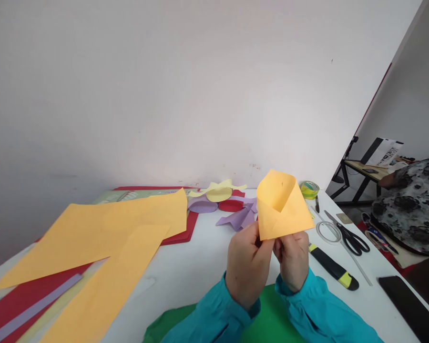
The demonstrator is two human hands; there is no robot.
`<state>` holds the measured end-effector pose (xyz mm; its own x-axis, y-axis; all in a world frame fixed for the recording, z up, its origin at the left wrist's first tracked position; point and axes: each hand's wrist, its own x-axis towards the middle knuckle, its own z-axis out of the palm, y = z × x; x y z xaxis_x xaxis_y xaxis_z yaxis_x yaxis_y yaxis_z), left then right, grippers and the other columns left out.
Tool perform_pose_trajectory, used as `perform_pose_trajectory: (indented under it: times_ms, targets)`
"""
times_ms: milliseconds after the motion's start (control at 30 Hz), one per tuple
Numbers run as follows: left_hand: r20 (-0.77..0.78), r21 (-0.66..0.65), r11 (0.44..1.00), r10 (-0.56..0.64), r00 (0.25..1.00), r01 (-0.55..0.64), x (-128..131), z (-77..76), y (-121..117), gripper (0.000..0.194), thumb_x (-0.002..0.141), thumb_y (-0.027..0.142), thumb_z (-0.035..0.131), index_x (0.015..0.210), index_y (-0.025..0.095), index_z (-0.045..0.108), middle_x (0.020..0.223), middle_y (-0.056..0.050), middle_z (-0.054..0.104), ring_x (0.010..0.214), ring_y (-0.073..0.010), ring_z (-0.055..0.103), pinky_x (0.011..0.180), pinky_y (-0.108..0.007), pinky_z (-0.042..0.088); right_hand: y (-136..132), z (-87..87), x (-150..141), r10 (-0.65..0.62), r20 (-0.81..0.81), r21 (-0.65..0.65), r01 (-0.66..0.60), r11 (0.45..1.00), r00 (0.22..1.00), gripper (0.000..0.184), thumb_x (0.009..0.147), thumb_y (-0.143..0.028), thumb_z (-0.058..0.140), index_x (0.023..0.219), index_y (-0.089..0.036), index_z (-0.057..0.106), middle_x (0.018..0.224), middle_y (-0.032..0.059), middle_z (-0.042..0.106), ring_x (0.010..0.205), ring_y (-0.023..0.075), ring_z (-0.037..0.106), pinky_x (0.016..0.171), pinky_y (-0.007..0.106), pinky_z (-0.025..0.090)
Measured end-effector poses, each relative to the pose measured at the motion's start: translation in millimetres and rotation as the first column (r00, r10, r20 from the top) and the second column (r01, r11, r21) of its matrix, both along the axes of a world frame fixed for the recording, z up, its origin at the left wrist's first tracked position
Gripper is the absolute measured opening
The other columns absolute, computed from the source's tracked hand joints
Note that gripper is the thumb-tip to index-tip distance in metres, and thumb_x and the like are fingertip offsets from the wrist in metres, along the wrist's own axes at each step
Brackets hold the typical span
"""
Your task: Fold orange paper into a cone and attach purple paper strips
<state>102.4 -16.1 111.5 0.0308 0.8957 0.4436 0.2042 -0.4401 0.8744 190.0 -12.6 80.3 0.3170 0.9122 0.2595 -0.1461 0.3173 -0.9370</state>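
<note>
A folded orange paper (pixel 293 209), shaped like an open pouch, is raised above the table's front middle. Its opening faces up and toward me. My left hand (pixel 248 267) pinches the lower left edge between thumb and fingers. Close beside it, my right hand (pixel 293 259) grips the bottom edge, its fingertips partly hidden behind the paper. Under my forearms lies a green sheet (pixel 275 314). Just behind the left hand rests a folded purple paper piece (pixel 239 218).
Large orange sheets (pixel 117 238) overlap red paper at left. Yellow, purple and red cutouts (pixel 219 191) stand near the wall. At right lie a utility knife (pixel 334 267), black scissors (pixel 352 238), tape rolls (pixel 309 190) and a black phone-like slab (pixel 407 302). Beyond sits a person in patterned clothing (pixel 411 205).
</note>
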Motion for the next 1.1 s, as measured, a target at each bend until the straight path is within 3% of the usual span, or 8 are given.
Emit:
perform_pose_trajectory:
  times_ms: [300,467,600,833,1100]
  targets:
    - [0.076,0.017,0.999,0.039,0.996,-0.040,-4.4,4.2,3.0,0.020,0.067,0.016,0.041,0.047,0.021,0.040,0.041,0.006,0.038,0.039,-0.0090,0.033,0.036,-0.022,0.026,-2.3,0.5,0.3,0.075,0.044,0.039,-0.077,0.996,0.996,0.040,0.075,-0.030,0.049,0.037,-0.018,0.041,0.032,-0.0051,0.034,0.032,0.0061,0.030,0.035,0.022,0.019]
    - [0.089,0.003,1.000,0.028,0.996,-0.028,-4.5,6.6,1.0,0.018,0.068,0.018,0.043,0.050,0.020,0.044,0.044,0.006,0.040,0.039,-0.0087,0.033,0.036,-0.021,0.027,-1.3,0.9,1.7,0.018,-0.008,0.070,-0.017,0.997,1.000,0.034,0.074,-0.029,0.051,0.042,-0.017,0.048,0.035,-0.0040,0.040,0.034,0.0070,0.034,0.035,0.022,0.023]
    - [0.043,-0.032,0.999,-0.023,0.999,0.025,-1.4,4.2,0.5,0.022,0.072,0.021,0.043,0.049,0.021,0.041,0.042,0.006,0.040,0.038,-0.0091,0.036,0.037,-0.022,0.029,-4.1,2.7,0.2,0.003,0.038,0.017,-0.004,1.000,0.999,0.040,0.075,-0.030,0.049,0.037,-0.018,0.043,0.032,-0.0044,0.037,0.033,0.0067,0.033,0.035,0.022,0.022]
    - [-0.037,0.013,1.000,-0.003,0.999,0.003,-2.1,3.5,0.9,0.022,0.071,0.019,0.043,0.050,0.021,0.039,0.045,0.004,0.042,0.045,-0.0113,0.043,0.041,-0.022,0.030,-3.6,-3.4,0.4,-0.013,0.037,0.011,0.013,1.000,0.999,0.041,0.073,-0.024,0.046,0.033,-0.019,0.038,0.030,-0.0058,0.030,0.033,0.0063,0.027,0.036,0.023,0.020]
    - [-0.022,0.014,1.000,-0.017,1.000,0.018,-2.9,5.9,0.6,0.021,0.071,0.018,0.043,0.050,0.020,0.041,0.046,0.004,0.045,0.043,-0.0102,0.040,0.040,-0.022,0.028,-2.3,2.3,0.5,-0.050,0.054,-0.028,0.051,0.998,0.997,0.039,0.072,-0.031,0.053,0.037,-0.017,0.045,0.031,-0.0053,0.035,0.032,0.0062,0.028,0.035,0.023,0.018]
